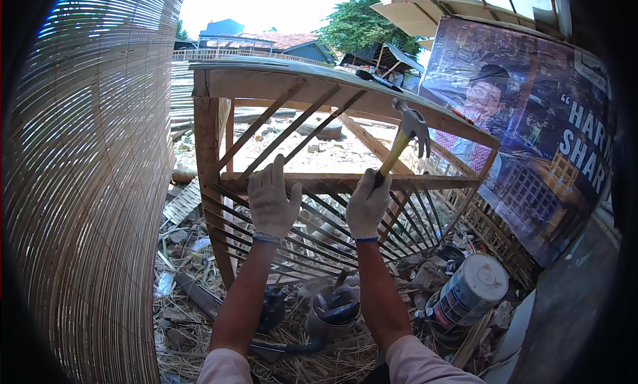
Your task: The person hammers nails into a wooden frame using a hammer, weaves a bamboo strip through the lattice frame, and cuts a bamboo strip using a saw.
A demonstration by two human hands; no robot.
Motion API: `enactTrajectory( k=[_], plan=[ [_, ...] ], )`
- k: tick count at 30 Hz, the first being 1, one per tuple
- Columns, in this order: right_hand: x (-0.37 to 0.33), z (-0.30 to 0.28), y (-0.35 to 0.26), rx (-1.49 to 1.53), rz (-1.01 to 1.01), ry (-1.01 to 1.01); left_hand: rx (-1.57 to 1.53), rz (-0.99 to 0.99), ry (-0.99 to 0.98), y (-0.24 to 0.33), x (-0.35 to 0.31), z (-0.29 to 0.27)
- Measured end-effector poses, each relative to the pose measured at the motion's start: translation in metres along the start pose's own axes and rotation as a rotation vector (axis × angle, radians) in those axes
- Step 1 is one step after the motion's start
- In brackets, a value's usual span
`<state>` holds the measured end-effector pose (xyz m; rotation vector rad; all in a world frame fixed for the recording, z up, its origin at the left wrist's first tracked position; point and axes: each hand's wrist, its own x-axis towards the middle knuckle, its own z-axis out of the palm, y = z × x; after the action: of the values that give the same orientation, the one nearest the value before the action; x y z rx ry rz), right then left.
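Observation:
A wooden frame with a flat top stands in front of me, with slanted slats in its upper part and more slats below the middle rail. My left hand, in a pale knit glove, is at the middle rail beside the upper slats. Its fingers are stretched upward, thumb apart, with nothing seen in them. In my gloved right hand is a claw hammer, gripped low on its yellow and black handle. The hammer's metal head is raised in front of the frame's upper board.
A bamboo screen rises close on the left. On the right hang a large printed banner and, below it, a white bucket among rubble. Dark pots or bags lie near my feet. A black object rests on the frame's top.

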<state>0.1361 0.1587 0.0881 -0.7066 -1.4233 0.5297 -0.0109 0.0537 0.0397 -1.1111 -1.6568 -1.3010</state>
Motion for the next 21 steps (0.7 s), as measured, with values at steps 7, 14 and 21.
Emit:
enactTrajectory(
  k=[7, 14, 21],
  plan=[
    [0.009, -0.004, -0.002, -0.164, -0.139, -0.090, 0.033, 0.007, 0.001, -0.001, -0.001, 0.001],
    [0.009, -0.038, -0.035, -0.190, -0.180, -0.205, 0.067, -0.030, -0.060, 0.002, 0.002, 0.002],
    [-0.007, -0.089, -0.061, 0.693, 0.159, -0.216, -0.030, -0.008, -0.052, 0.009, 0.011, 0.002]
  ],
)
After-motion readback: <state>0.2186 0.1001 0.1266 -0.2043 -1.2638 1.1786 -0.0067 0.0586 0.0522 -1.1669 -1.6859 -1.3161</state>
